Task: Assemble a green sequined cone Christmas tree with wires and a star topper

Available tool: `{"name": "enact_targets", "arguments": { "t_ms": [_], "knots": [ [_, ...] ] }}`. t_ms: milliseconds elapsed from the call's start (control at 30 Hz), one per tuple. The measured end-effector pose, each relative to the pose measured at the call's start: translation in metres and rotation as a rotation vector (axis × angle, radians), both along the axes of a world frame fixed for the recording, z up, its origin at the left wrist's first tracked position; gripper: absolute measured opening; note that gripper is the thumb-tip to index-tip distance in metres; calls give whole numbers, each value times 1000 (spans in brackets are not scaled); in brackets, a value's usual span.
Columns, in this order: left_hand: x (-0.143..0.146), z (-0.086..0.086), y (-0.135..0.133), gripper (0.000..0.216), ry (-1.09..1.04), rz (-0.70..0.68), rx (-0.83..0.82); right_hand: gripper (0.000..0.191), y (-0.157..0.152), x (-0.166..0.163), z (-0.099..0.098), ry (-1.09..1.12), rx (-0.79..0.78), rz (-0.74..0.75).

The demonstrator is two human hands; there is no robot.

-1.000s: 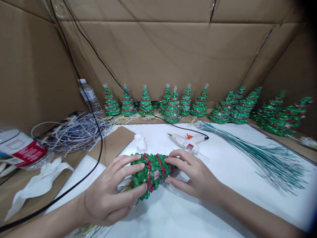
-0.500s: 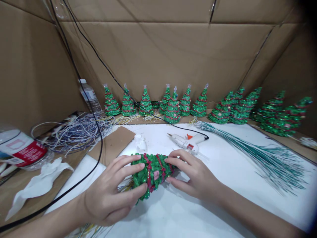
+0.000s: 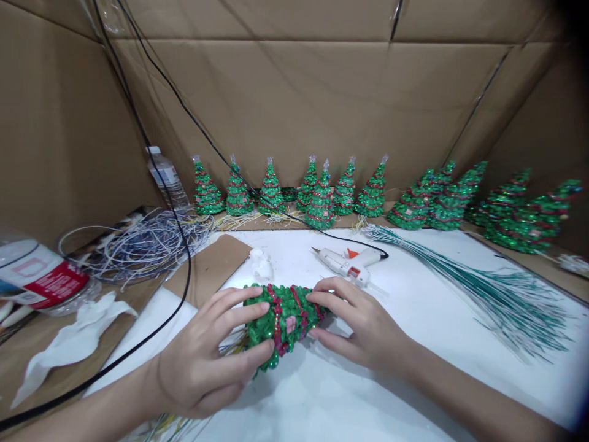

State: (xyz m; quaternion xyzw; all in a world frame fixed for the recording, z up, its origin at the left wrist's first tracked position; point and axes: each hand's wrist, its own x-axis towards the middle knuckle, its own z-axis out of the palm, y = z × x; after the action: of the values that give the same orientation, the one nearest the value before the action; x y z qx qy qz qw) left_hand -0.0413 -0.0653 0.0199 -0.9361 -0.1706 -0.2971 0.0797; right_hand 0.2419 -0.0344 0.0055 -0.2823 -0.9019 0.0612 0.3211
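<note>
A small green sequined Christmas tree (image 3: pixel 283 322) with red garland lies on its side over the white table (image 3: pixel 414 307). My left hand (image 3: pixel 207 362) grips its wide base, fingers wrapped round it. My right hand (image 3: pixel 359 322) pinches the narrow top end, which is hidden under the fingers. Thin wires stick out below the base near my left wrist.
A white glue gun (image 3: pixel 350 263) with a black cord lies just behind my hands. Several finished trees (image 3: pixel 317 196) stand along the cardboard back wall and to the right. A bundle of green wires (image 3: pixel 483 282) lies right; tangled wires (image 3: pixel 138 245), bottles and tissue lie left.
</note>
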Motion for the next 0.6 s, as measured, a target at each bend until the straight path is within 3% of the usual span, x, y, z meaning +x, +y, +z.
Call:
{"name": "enact_targets", "arguments": {
  "t_ms": [600],
  "knots": [
    [1, -1, 1, 44, 11, -18, -12, 36, 0, 1, 1, -5, -4, -6]
  ]
}}
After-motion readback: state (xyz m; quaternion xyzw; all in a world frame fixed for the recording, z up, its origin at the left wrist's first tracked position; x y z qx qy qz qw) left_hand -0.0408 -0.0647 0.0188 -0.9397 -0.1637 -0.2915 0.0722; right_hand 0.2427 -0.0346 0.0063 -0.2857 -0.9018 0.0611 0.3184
